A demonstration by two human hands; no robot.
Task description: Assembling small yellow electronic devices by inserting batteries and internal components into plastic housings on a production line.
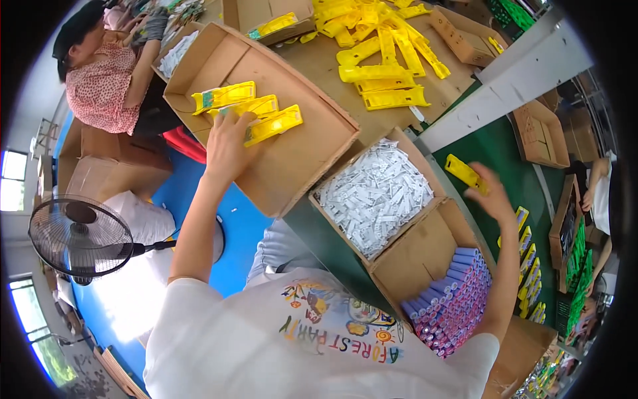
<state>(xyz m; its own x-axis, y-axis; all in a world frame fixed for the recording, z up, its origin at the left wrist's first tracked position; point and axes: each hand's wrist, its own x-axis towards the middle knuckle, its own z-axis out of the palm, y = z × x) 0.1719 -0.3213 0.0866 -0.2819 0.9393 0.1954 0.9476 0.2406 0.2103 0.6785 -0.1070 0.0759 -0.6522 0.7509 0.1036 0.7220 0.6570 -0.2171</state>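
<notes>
My left hand (229,143) reaches into a shallow cardboard box (292,163), its fingers curled on a yellow plastic shell (274,125). Two similar shells lie close beside it, the farthest one (224,96) showing a green part inside. My fingertips are partly hidden among the shells. On the right, my right hand (493,194) holds another yellow plastic shell (463,171) between thumb and fingers, above the green conveyor belt (458,149). Between my arms stands a box of small white plastic pieces (375,193). Nearer me, a box holds stacked purple cylindrical cells (452,299).
A heap of yellow shells (382,50) covers the far cardboard surface. A grey metal post (505,83) rises at the far right. Several yellow shells (528,266) line the belt right of my forearm. A black fan (81,236) stands left; a person (100,86) works far left.
</notes>
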